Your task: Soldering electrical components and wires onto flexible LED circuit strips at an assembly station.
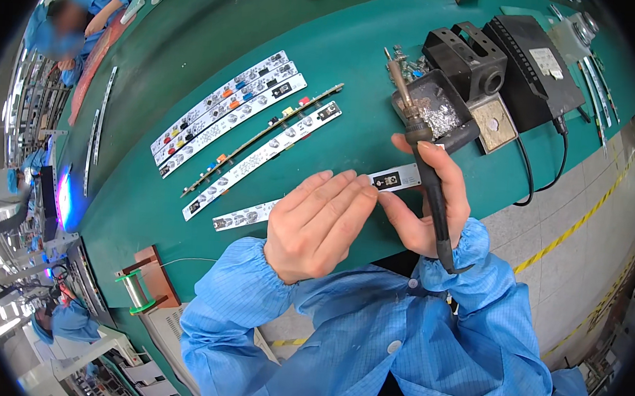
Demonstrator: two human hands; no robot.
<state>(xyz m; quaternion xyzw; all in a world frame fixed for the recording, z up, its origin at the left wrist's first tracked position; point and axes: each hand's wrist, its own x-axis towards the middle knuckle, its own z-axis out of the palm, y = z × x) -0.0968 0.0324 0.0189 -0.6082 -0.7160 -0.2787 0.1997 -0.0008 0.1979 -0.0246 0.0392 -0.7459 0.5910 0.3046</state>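
A narrow white circuit board (406,177) lies slantwise on the green mat in front of me. My left hand (318,224) rests across its middle, fingers stretched out side by side and hiding that stretch; its thumb cannot be seen. In my right hand (443,196) is a soldering iron (434,178), its metal tip pointing up and away from the board. The right thumb reaches toward the board beside the left fingertips. Beyond my left hand lie more strip boards: one white (261,159), one on edge (263,137), and several white ones (224,110) close together.
A dark tray (466,127) with small metal bits sits under the iron's tip. Beside it stand an iron holder (465,61), a sponge dish (493,126) and a black soldering station (536,66) with cables. A solder spool (136,292) is at left. Co-workers sit across the bench.
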